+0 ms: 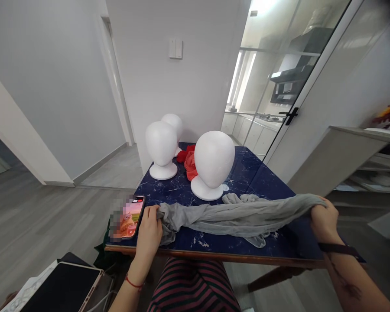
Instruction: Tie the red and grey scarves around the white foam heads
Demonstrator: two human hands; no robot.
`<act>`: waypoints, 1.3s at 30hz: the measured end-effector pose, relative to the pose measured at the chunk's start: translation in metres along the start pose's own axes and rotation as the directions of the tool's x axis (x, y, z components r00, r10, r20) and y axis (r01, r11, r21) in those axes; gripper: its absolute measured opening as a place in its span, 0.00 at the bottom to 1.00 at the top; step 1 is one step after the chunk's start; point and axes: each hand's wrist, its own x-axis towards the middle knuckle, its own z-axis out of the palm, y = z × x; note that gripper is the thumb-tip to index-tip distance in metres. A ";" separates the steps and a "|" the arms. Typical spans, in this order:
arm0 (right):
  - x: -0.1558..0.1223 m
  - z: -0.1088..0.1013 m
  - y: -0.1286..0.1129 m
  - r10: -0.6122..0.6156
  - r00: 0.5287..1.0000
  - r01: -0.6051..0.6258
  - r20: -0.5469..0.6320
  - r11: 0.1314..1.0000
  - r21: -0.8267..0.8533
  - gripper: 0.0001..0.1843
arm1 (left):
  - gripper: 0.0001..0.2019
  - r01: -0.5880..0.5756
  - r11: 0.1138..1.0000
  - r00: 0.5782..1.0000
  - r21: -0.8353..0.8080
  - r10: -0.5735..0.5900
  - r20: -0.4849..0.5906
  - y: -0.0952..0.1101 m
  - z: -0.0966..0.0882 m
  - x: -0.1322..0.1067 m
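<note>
A long grey scarf stretches sideways along the near edge of the table, bunched lengthwise into loose folds. My left hand is closed on its left end, close to the tabletop. At the other end, my right hand grips the scarf and holds it slightly above the table's right side. Just behind the cloth stands a white foam head on a round base. Part of the grey cloth lies crumpled near that base. The fingertips of both hands are partly hidden by the fabric.
A second foam head and a third foam head stand at the back left of the dark blue table. Between the heads lies red cloth. A lit phone rests by my left hand; a tablet is lower left.
</note>
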 end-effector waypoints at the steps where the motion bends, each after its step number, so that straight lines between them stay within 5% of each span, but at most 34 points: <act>1: 0.001 -0.005 0.007 0.009 0.994 0.005 0.109 0.991 -0.133 0.13 | 0.18 -0.019 0.999 1.000 0.047 0.019 0.000 0.000 -0.001 0.000; 4: -0.017 -0.016 0.010 0.026 0.900 0.221 0.435 0.833 -0.508 0.19 | 0.25 -0.152 0.986 0.988 0.063 0.149 0.038 0.010 -0.002 -0.003; 7: -0.065 -0.014 -0.020 -0.177 0.752 0.569 0.635 0.661 -0.489 0.30 | 0.25 -0.303 0.952 0.924 -0.053 0.306 0.227 0.025 0.009 -0.003; 9: -0.106 0.000 -0.050 -0.348 0.500 0.734 0.793 0.657 -0.175 0.32 | 0.26 -0.340 0.939 0.882 -0.051 0.337 0.330 0.031 0.022 0.001; 11: -0.147 0.020 -0.075 -0.399 0.273 0.745 0.875 0.663 0.070 0.31 | 0.28 -0.337 0.941 0.876 0.014 0.308 0.372 0.034 0.035 0.006; 13: -0.181 0.041 -0.084 -0.412 0.175 0.725 0.894 0.668 0.166 0.33 | 0.26 -0.311 0.946 0.883 0.090 0.252 0.396 0.032 0.043 0.010; 18: -0.212 0.059 -0.060 -0.358 0.330 0.715 0.874 0.699 0.017 0.28 | 0.18 -0.276 0.941 0.843 0.195 0.139 0.520 0.011 0.022 0.019; 20: -0.207 0.049 -0.056 -0.306 0.314 0.718 0.899 0.696 -0.014 0.20 | 0.19 -0.287 0.929 0.829 0.235 0.118 0.547 0.003 0.007 0.021; 22: -0.200 0.037 -0.064 -0.290 0.287 0.748 0.913 0.663 -0.024 0.14 | 0.21 -0.274 0.911 0.865 0.307 0.095 0.493 0.004 -0.006 0.021; 25: -0.196 0.023 -0.093 -0.418 0.331 0.781 0.846 0.625 0.004 0.17 | 0.31 -0.274 0.941 0.869 0.200 0.153 0.471 0.032 -0.013 0.017; 28: -0.202 0.014 -0.126 -0.589 0.321 0.720 0.742 0.661 0.213 0.23 | 0.42 -0.329 0.892 0.694 -0.311 0.452 0.561 0.082 -0.008 0.012; 30: -0.205 0.010 -0.143 -0.609 0.316 0.598 0.727 0.723 0.346 0.22 | 0.37 -0.178 0.822 0.606 -0.542 0.525 0.597 0.109 -0.001 0.012; 33: -0.199 0.005 -0.156 -0.482 0.367 0.366 0.796 0.861 0.353 0.12 | 0.22 0.115 0.764 0.498 -0.635 0.509 0.702 0.118 0.008 0.018; 35: -0.184 0.001 -0.159 -0.372 0.372 0.233 0.850 0.924 0.302 0.05 | 0.16 0.306 0.723 0.379 -0.619 0.504 0.776 0.106 0.011 0.025; 37: -0.166 -0.002 -0.160 -0.271 0.298 0.126 0.915 0.962 0.244 0.01 | 0.17 0.518 0.634 0.264 -0.574 0.520 0.812 0.088 0.010 0.032; 39: -0.145 -0.006 -0.160 -0.138 0.119 0.031 0.983 0.990 0.135 0.06 | 0.21 0.685 0.476 0.293 -0.552 0.514 0.806 0.072 0.009 0.041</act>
